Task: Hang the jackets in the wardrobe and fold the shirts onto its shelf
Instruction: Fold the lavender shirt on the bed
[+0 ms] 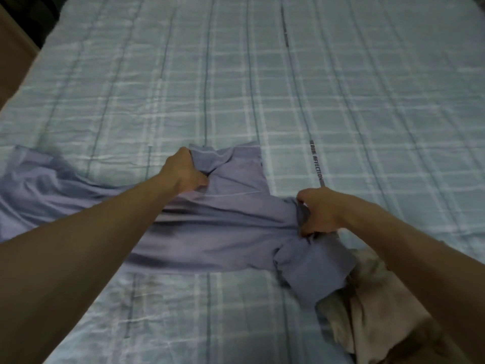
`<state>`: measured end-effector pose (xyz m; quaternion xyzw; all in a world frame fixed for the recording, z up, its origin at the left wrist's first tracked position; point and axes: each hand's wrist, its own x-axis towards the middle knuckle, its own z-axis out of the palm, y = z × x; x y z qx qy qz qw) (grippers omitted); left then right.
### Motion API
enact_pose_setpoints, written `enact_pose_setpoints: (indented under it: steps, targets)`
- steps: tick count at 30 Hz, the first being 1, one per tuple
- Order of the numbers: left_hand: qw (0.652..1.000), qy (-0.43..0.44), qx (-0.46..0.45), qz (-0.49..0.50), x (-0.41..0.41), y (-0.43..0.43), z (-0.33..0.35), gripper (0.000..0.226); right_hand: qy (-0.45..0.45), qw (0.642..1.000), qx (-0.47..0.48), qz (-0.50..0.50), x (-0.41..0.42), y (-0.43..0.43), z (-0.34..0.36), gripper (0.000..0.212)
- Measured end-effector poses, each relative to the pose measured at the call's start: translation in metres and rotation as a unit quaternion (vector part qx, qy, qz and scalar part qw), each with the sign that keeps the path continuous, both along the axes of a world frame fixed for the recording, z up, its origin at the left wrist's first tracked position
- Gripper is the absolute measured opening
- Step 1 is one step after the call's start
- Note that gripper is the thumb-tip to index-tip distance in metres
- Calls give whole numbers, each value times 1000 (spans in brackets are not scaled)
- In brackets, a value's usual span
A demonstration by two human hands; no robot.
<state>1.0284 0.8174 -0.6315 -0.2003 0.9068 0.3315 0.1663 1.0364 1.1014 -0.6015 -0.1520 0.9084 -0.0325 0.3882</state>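
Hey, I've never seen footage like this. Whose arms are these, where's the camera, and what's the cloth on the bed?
No machine here. The one picture comes from a camera worn on a person's head, looking forward and down, so both bare arms are theirs. The left hand grips the lavender shirt at its far edge; the right hand bunches a handful at its side. The shirt lies spread on a pale blue checked bedcover. A beige garment lies crumpled near the right forearm.

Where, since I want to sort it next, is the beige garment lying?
In the head view, the beige garment lies crumpled at the lower right of the bed, beside a sleeve of the purple shirt, just below the right hand.
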Motion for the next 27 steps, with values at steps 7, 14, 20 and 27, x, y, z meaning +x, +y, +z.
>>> enact_pose_setpoints:
  steps: [7,14,20,27]
  targets:
    - [988,-23,121,89,-14,-10,5,29,-67,994,-60,-55,32,1,-17,74]
    - [978,-30,185,91,-30,-25,10,41,-372,912,-154,-79,13,49,-3,63]
    - [949,-102,273,120,-39,-23,12,45,-82,993,84,15,-28,22,4,58]
    - [976,-34,214,13,-50,-30,8,24,56,920,-245,-301,-42,-63,-42,64]
